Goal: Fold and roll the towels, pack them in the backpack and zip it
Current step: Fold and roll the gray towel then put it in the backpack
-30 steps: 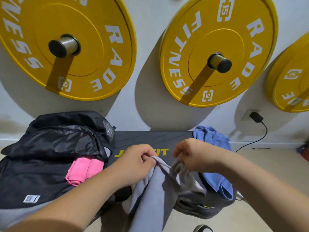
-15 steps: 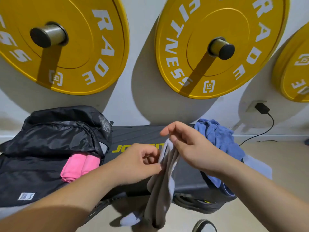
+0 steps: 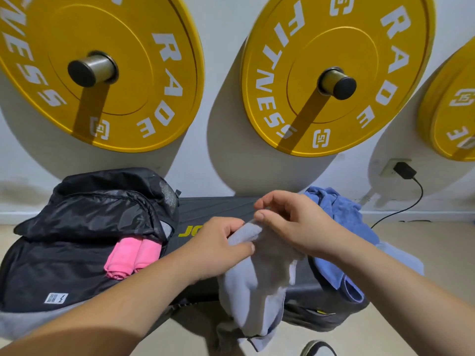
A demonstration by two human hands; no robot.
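A grey towel (image 3: 253, 286) hangs over the front edge of the black bench (image 3: 218, 209). My left hand (image 3: 218, 246) pinches its top edge, and my right hand (image 3: 290, 222) grips the same edge just to the right, thumb on the cloth, the other fingers lifted. The black backpack (image 3: 77, 232) lies open on the left of the bench, with a rolled pink towel (image 3: 131, 255) showing in its opening. A crumpled blue towel (image 3: 341, 227) lies on the bench's right end, behind my right forearm.
Yellow weight plates (image 3: 329, 68) hang on pegs on the wall behind the bench. A black charger (image 3: 404, 170) sits in a wall socket at right, its cable running down to the floor. A shoe tip (image 3: 317, 349) shows at the bottom edge.
My hands came together on the grey towel's top edge, and the right hand lowered onto the cloth. The towel now hangs bunched and doubled below them.
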